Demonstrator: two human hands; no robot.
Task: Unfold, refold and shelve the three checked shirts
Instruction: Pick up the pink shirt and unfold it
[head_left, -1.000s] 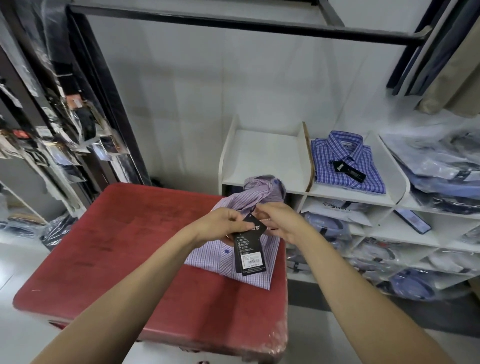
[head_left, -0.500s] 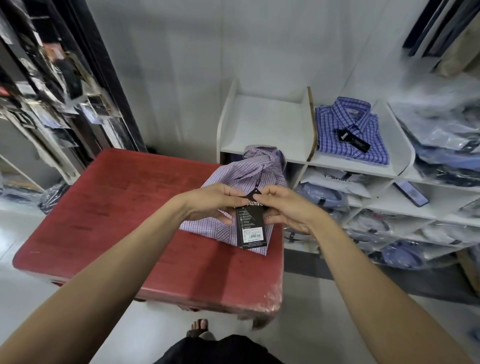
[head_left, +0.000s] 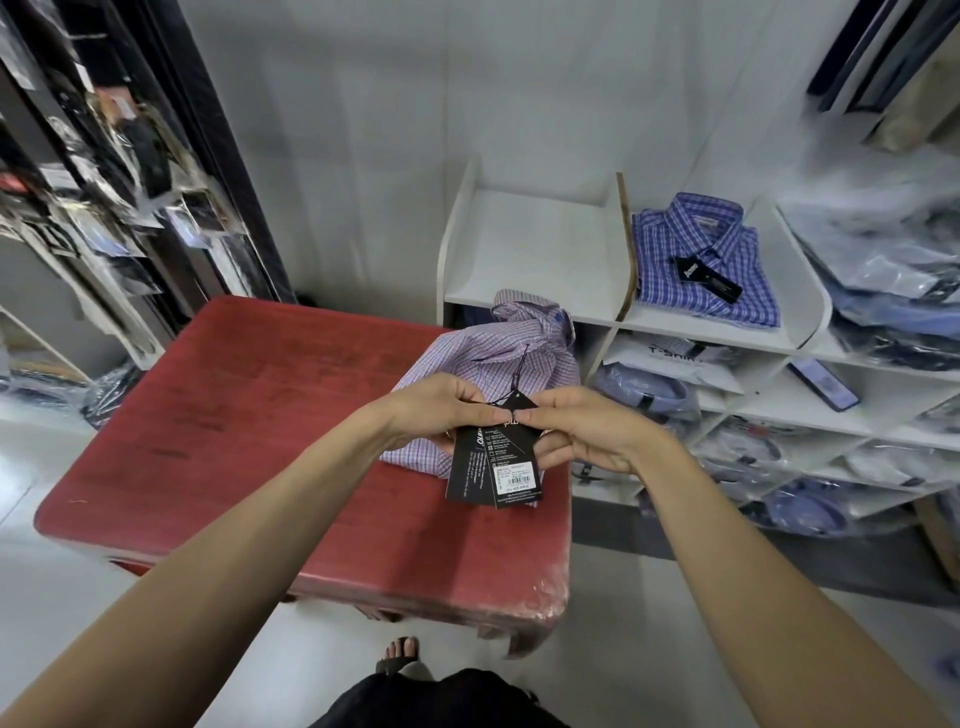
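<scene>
Clothing shop. White cubby shelving unit (head_left: 613, 312) holds a folded blue checked shirt (head_left: 701, 260) with a black price tag (head_left: 707, 278), plus plastic-bagged folded shirts (head_left: 878, 270); bagged accessories hang on a black wall rack (head_left: 130, 156).

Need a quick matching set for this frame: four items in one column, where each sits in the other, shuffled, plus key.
Things:
1. blue checked shirt
2. purple checked shirt
3. black hang tags
4. dark phone

Places:
A. pinched between the left hand and right hand
B. on the red table
C. top shelf compartment, folded
D. second shelf row, lying flat

Pairs: 1-C, 2-B, 3-A, 4-D
</scene>
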